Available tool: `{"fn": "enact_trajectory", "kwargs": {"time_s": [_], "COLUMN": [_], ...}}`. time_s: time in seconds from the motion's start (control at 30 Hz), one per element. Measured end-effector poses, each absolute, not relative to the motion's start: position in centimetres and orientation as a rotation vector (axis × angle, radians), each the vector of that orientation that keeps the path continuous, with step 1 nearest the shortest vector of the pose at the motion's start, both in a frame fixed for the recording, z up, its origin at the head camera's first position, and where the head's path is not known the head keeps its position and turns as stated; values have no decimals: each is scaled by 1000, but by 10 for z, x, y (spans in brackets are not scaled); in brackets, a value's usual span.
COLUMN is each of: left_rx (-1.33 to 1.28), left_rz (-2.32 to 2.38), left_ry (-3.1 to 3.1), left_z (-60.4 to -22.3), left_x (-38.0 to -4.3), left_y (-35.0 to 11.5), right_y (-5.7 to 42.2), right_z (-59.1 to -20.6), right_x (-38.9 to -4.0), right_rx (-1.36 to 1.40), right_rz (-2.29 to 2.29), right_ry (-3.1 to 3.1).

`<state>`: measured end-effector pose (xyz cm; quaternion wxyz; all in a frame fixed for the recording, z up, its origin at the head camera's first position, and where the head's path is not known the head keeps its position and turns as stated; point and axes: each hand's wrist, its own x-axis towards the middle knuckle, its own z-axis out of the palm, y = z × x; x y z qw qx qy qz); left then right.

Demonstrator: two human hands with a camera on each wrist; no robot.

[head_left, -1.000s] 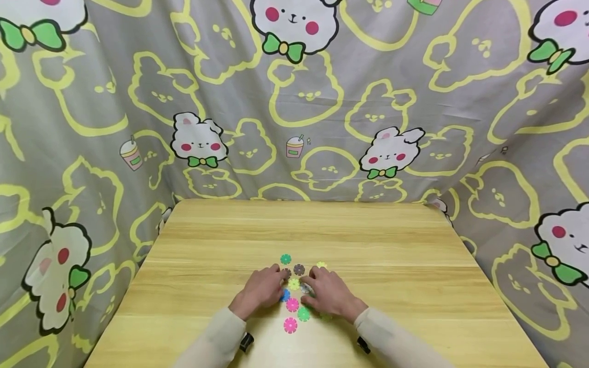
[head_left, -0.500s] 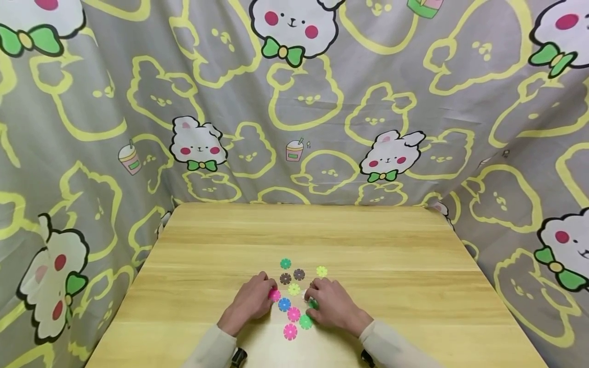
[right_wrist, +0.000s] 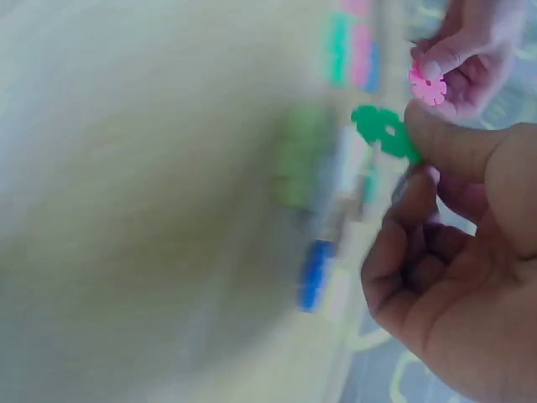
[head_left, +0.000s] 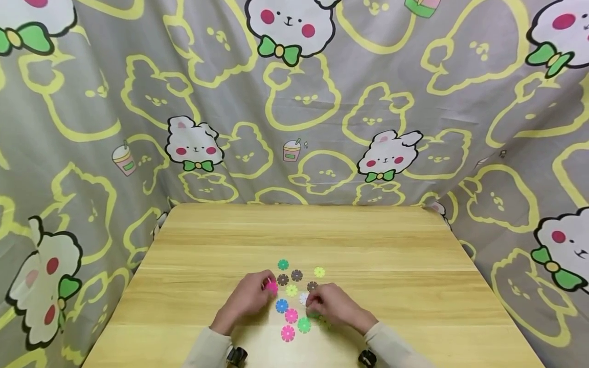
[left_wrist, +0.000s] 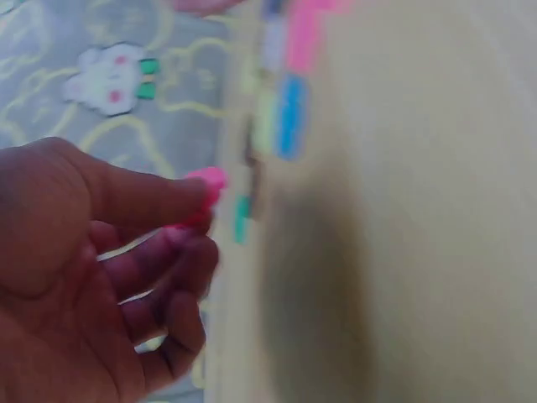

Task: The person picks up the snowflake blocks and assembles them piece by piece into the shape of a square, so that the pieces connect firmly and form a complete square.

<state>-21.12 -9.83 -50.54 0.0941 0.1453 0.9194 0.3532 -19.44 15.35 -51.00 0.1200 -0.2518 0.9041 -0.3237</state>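
Observation:
My left hand pinches a pink notched plastic disc between thumb and fingers, at the left of a loose group of such discs. In the right wrist view that disc stands on edge, its notched face showing. On the other side, my right hand grips a green notched disc by its edge with thumb and forefinger. Around the hands lie a white disc, a blue disc, a yellow disc and a light green disc. The right hand partly hides a yellow-green disc.
Two pink discs, the nearer pink disc closest to the body, lie on the wooden table. Farther back are a teal disc, several brown discs and a lime disc. A patterned curtain surrounds the table.
The left hand reached into the group, drew back left with the pink disc and lifted it. The right hand took hold of the green disc and raised it.

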Motion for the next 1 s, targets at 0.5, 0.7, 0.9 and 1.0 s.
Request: {"fn": "enact_trajectory", "kwargs": {"time_s": [0.5,0.7,0.9,1.0], "left_rx": [178,148,150,156], "left_rz": [1913,1975,2007,2010], "left_ry": [2371,2329,2269,2263], "left_z": [-418,-413,-414,-415], "left_x": [-195,-191,-189,-188], "left_y": [-78,-75,-71,-69], "right_y": [140,140,139,139], "right_z": [-422,-419,-421,-423], "right_x": [-192,-190,-190,-189], "right_rx": [-978,-1055,-1110,-1115], "right_rz": [-1786,-1784,-1761,-1743], "right_ry": [2868,2852,2832,2839]}}
